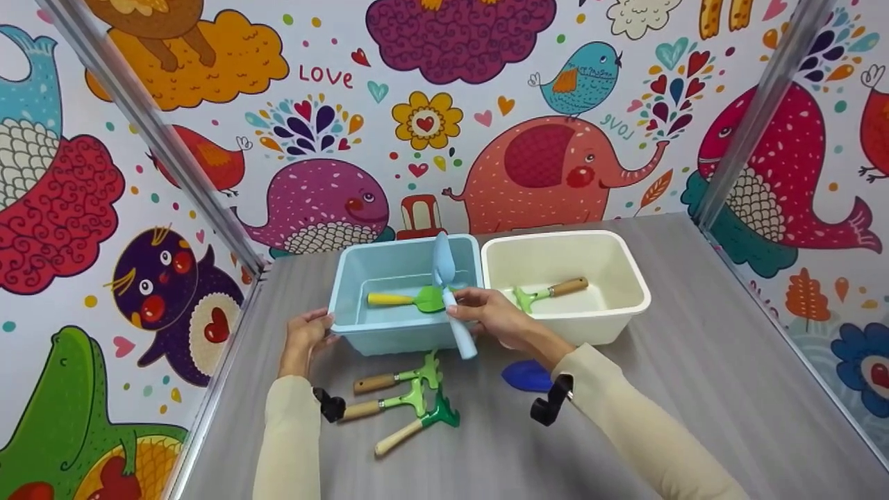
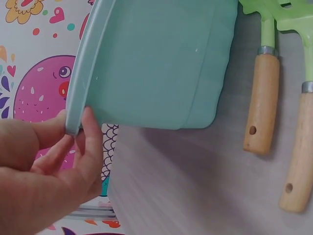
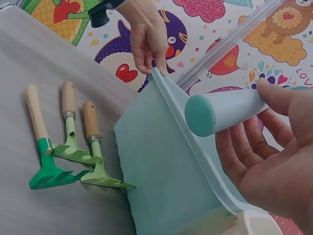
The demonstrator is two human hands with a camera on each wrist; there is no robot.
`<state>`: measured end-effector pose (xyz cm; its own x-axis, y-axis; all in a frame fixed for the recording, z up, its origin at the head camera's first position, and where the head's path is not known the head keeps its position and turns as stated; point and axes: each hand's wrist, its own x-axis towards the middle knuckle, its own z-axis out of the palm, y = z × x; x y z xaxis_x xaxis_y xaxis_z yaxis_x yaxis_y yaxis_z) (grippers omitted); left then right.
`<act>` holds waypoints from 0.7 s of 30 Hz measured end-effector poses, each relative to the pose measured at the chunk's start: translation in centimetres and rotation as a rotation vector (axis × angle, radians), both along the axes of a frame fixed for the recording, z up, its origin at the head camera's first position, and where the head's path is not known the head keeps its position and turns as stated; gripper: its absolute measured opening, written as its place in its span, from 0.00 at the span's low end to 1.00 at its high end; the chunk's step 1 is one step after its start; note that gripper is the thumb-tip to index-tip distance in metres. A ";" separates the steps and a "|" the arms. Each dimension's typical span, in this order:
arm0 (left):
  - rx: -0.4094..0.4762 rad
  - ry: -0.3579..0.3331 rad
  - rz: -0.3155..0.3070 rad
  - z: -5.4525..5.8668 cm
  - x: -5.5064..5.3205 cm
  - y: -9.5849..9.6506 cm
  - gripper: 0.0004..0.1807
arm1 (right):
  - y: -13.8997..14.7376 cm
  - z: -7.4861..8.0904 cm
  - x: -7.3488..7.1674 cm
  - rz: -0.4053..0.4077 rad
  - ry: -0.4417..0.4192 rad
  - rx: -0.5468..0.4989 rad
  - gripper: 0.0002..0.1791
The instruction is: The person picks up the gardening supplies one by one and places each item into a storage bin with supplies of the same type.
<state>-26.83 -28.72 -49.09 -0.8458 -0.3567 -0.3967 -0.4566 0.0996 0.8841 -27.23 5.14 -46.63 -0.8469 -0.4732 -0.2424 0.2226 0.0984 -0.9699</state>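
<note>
Between thumb and fingers, my right hand [image 1: 500, 316] holds a light blue trowel [image 1: 460, 335] by its handle, blade pointing up and away over the light blue bin [image 1: 389, 339]. In the right wrist view the butt of the trowel handle [image 3: 200, 116] faces the camera. My left hand [image 1: 304, 339] pinches the bin's near left corner; the left wrist view has thumb and fingers on either side of the rim [image 2: 73, 110]. Inside this bin lies a small green shovel with a yellow handle [image 1: 390, 299], its blade partly behind the trowel.
A white bin [image 1: 590, 328] beside the blue one contains a light green hand rake [image 1: 566, 287]. In front lie two light green rakes [image 1: 375, 383] with wooden handles and a dark green rake [image 1: 403, 436]. A dark blue blade [image 1: 522, 375] is partly hidden by my right forearm. Printed walls enclose the table.
</note>
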 end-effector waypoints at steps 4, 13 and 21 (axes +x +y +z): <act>0.018 -0.011 0.001 0.0 -0.2 -0.2 0.23 | -0.1 0.3 -0.5 0.001 0.004 0.001 0.23; 0.050 -0.041 -0.014 -0.1 -0.4 -0.7 0.24 | -0.4 0.6 -1.5 0.017 0.030 0.082 0.23; 0.056 -0.052 -0.017 0.2 -0.5 -0.5 0.25 | -0.6 0.8 -2.6 0.032 0.060 0.147 0.23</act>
